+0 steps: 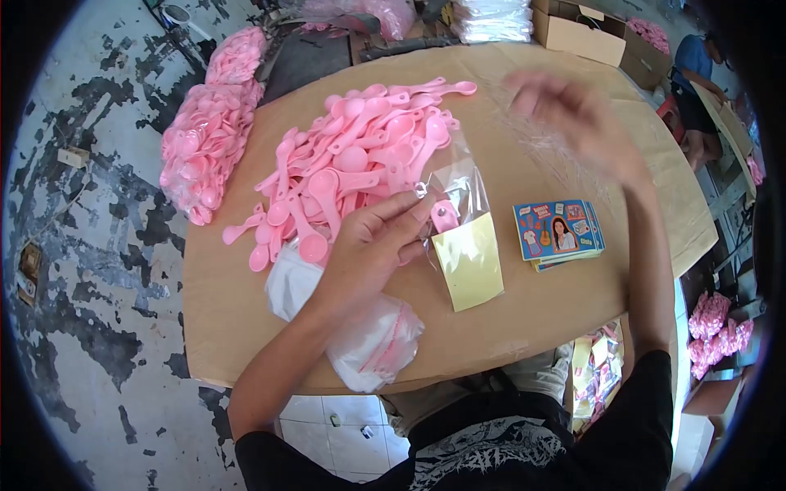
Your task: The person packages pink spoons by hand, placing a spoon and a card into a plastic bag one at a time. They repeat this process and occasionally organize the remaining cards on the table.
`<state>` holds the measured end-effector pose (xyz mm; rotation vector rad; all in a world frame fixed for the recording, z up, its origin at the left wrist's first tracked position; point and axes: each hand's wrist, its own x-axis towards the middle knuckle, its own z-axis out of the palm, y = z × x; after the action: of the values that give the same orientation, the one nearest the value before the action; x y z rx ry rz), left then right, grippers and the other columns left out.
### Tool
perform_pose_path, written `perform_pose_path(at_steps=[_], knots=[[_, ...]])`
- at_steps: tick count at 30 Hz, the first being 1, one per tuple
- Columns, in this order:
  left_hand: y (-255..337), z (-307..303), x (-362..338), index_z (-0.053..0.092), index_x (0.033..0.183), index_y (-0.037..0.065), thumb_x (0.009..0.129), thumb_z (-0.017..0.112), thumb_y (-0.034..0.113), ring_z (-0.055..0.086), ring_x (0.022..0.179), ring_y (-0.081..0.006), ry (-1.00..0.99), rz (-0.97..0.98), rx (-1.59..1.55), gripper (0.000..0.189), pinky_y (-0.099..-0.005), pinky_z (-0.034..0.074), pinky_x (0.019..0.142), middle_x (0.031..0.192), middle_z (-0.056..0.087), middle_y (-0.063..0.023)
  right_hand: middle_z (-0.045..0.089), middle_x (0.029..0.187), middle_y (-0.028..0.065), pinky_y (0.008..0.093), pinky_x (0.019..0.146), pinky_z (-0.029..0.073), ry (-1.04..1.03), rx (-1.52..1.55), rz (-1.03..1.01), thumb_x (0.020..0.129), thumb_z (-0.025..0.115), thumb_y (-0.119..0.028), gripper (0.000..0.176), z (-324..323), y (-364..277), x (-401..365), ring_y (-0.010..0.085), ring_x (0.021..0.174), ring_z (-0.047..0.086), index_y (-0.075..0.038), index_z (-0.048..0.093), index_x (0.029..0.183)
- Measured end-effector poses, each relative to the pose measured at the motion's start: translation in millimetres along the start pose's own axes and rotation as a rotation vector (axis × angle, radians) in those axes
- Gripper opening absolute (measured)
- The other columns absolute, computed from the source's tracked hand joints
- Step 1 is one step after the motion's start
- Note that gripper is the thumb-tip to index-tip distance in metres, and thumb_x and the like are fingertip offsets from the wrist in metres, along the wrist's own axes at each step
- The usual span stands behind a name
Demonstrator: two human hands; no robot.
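Left hand holding a clear bag as the right hand is blurring past

The left hand is pinching a clear bag above the tabletop, its fingers closing narrowly on the plastic. A yellow card is hanging at the bag's lower end, and a pink handle with a hole is showing between the fingertips and the card's upper edge.

The right hand is hovering over the far right part of the tabletop, near some loose clear film; it is blurring too much to tell whether it is gripping anything.

A heap of pink measuring spoons is lying just beyond the left hand. Whitish plastic bags are resting partly beneath the left forearm. To the right of the yellow card, a stack of printed blue cards is sitting apart from both hands.

Bulging bags of pink pieces are standing past the left edge, an open cardboard box is standing at the far side, and another person is bending at the far right.
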<state>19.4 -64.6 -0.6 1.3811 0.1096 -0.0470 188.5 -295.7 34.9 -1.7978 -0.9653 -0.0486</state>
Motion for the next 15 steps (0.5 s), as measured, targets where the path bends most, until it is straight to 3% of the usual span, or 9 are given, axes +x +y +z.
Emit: perform_pose_path(at_steps=[2,3,4,7,15], knots=[[0,5,-1,0.051,0.131,0.000,0.100,0.050,0.017,0.064,0.094,-0.0136,-0.011,0.033,-0.046,0.036,-0.0273,0.052,0.076,0.113,0.063,-0.0063,0.067,0.091,0.0038,0.0232,0.078,0.048,-0.398,-0.069,0.140,0.092,0.064,-0.019,0.032,35,-33,-11,0.0071,0.085,0.059,0.000,0.061,0.118],[-1,5,-2,0.050,0.133,0.001,0.100,0.049,0.018,0.064,0.096,-0.0150,-0.018,0.047,-0.069,0.037,-0.0291,0.054,0.078,0.114,0.063,-0.0070,0.066,0.086,0.0040,0.0245,0.072,0.049,-0.427,0.010,0.138,0.091,0.066,-0.021,0.031,52,-38,-19,0.0077,0.079,0.059,0.000,0.063,0.114],[-5,1,0,0.048,0.134,0.001,0.101,0.046,0.020,0.065,0.101,-0.0190,-0.033,0.067,-0.061,0.038,-0.0348,0.056,0.083,0.116,0.062,-0.0097,0.065,0.081,0.0042,0.0258,0.067,0.049,-0.455,0.089,0.139,0.090,0.068,-0.023,0.031,64,-38,-23,0.0082,0.073,0.059,0.000,0.064,0.110],[1,5,-3,0.046,0.136,0.002,0.102,0.044,0.021,0.066,0.098,-0.0189,0.019,0.062,-0.099,0.039,-0.0342,0.056,0.081,0.114,0.063,-0.0103,0.067,0.088,0.0024,0.0204,0.069,0.050,-0.323,0.206,0.100,0.086,0.072,-0.014,0.030,76,-27,-23,0.0057,0.080,0.061,-0.001,0.066,0.112],[2,-1,-5,0.054,0.128,0.001,0.102,0.045,0.028,0.065,0.086,-0.0099,0.026,0.189,0.120,0.038,-0.0250,0.056,0.070,0.102,0.066,-0.0058,0.068,0.085,0.0023,0.0213,0.059,0.048,-0.432,0.396,0.198,0.090,0.068,-0.017,0.023,70,-36,-23,0.0052,0.070,0.058,-0.002,0.069,0.108]])
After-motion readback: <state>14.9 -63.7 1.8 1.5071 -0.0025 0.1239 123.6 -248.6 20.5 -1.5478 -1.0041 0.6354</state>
